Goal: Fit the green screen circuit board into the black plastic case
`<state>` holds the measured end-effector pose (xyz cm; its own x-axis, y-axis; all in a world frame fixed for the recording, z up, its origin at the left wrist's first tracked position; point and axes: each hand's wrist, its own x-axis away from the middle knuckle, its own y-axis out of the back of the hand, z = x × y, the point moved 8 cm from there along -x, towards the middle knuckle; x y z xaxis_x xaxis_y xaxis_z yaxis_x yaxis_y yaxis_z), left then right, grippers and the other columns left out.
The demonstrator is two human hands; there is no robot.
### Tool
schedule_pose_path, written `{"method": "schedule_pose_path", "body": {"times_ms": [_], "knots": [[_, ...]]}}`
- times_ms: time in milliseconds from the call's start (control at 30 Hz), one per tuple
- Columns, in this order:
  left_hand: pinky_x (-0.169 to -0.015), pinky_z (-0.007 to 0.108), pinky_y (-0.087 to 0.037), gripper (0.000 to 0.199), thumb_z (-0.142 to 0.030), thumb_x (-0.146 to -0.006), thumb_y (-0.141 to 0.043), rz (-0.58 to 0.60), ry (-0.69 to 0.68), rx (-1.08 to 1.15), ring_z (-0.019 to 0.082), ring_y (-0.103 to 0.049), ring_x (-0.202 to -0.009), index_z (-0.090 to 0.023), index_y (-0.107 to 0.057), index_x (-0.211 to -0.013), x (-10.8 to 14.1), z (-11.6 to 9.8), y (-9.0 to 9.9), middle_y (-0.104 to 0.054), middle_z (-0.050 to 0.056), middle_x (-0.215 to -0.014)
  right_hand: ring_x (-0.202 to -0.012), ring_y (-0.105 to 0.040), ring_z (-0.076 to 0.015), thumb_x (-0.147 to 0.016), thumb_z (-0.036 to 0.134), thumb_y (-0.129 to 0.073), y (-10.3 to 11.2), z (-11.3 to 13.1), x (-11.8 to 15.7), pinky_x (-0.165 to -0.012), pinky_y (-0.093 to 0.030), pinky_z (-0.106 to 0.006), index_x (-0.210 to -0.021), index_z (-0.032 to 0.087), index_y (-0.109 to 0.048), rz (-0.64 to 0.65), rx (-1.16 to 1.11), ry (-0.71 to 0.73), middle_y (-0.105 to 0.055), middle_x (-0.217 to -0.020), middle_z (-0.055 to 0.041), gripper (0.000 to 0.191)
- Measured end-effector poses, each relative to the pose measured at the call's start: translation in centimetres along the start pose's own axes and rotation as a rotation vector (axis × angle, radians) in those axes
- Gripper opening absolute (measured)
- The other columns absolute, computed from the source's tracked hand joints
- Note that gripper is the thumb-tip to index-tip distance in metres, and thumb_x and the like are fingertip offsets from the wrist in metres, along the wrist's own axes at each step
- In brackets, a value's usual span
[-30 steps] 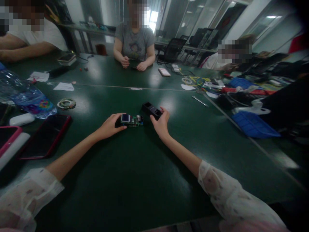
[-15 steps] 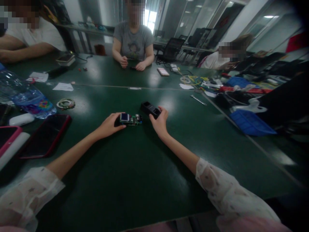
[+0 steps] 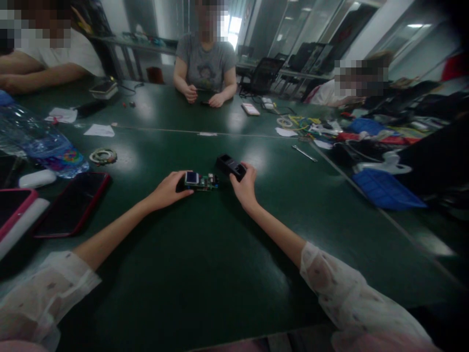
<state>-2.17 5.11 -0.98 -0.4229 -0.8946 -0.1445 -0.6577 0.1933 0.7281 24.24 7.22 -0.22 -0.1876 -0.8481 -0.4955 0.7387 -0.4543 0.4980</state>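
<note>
My left hand [image 3: 171,190] is closed on the left end of a green circuit board [image 3: 207,182] that carries a small display [image 3: 192,178] and several components. Thumb and fingers grip it from the near and far sides. To the right, my right hand [image 3: 245,183] is closed around the near end of a black plastic casing [image 3: 227,164] with rectangular openings, tilted with its far end toward the upper left. Board and casing are close together but apart, just above or on the dark green table [image 3: 190,274]; I cannot tell which.
On the left are a plastic bottle [image 3: 54,151], a red-edged phone [image 3: 75,205], a white case [image 3: 37,179] and a bracelet [image 3: 103,156]. A wrench [image 3: 305,153], a blue tray [image 3: 386,189] and tangled cables [image 3: 300,122] lie right. A person [image 3: 205,63] sits opposite.
The whole view has shifted slightly, so everything appears a little further right. Both hands keep their hold on the board and the casing, with hardly any movement between them.
</note>
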Motion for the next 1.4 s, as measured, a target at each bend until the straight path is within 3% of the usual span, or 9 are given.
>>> {"method": "schedule_pose_path", "body": {"times_ms": [500, 733, 933, 1100, 1400], "knots": [[-0.101, 0.051, -0.044, 0.063, -0.047, -0.087, -0.064, 0.009, -0.001, -0.007, 0.031, -0.05, -0.124, -0.024, -0.041, -0.141, 0.0, 0.0, -0.1, -0.051, 0.011, -0.136, -0.113, -0.054, -0.0271, -0.076, 0.017, -0.067, -0.2, -1.0, -0.1, -0.103, -0.044, -0.05, -0.121, 0.015, -0.048, 0.004, 0.002, -0.045, -0.055, -0.12, -0.014, 0.048], [-0.1, 0.054, -0.045, 0.061, -0.046, -0.086, -0.064, 0.003, 0.006, 0.013, 0.032, -0.05, -0.124, -0.026, -0.043, -0.141, 0.1, 0.0, 0.1, -0.052, 0.011, -0.136, -0.115, -0.055, -0.0261, -0.085, 0.033, -0.063, 0.8, -0.9, 0.0, -0.102, -0.045, -0.049, -0.127, 0.016, -0.044, -0.082, -0.116, -0.034, -0.055, -0.123, -0.0149, 0.048], [-0.101, 0.053, -0.044, 0.062, -0.044, -0.086, -0.064, -0.012, -0.03, -0.02, 0.032, -0.05, -0.125, -0.025, -0.043, -0.141, 0.0, -0.4, 0.0, -0.053, 0.011, -0.136, -0.117, -0.057, -0.025, -0.093, 0.047, -0.053, 0.7, 3.2, 0.8, -0.101, -0.049, -0.046, -0.136, 0.022, -0.04, 0.048, -0.185, 0.129, -0.054, -0.13, -0.0131, 0.052], [-0.103, 0.051, -0.043, 0.061, -0.043, -0.087, -0.064, -0.039, -0.062, -0.061, 0.031, -0.05, -0.125, -0.023, -0.043, -0.14, -0.2, -0.3, 0.0, -0.053, 0.012, -0.135, -0.121, -0.055, -0.0264, -0.093, 0.045, -0.055, 0.3, 5.9, 1.8, -0.102, -0.049, -0.049, -0.14, 0.025, -0.038, 0.174, -0.166, 0.285, -0.052, -0.133, -0.0116, 0.054], [-0.1, 0.052, -0.045, 0.056, -0.043, -0.086, -0.065, -0.055, -0.065, -0.035, 0.032, -0.052, -0.122, -0.021, -0.048, -0.134, -0.4, 0.4, -0.2, -0.055, 0.013, -0.132, -0.123, -0.053, -0.0264, -0.093, 0.04, -0.057, -0.8, 7.8, 2.8, -0.104, -0.048, -0.05, -0.141, 0.029, -0.036, 0.373, -0.179, 0.464, -0.052, -0.132, -0.01, 0.054]]}}
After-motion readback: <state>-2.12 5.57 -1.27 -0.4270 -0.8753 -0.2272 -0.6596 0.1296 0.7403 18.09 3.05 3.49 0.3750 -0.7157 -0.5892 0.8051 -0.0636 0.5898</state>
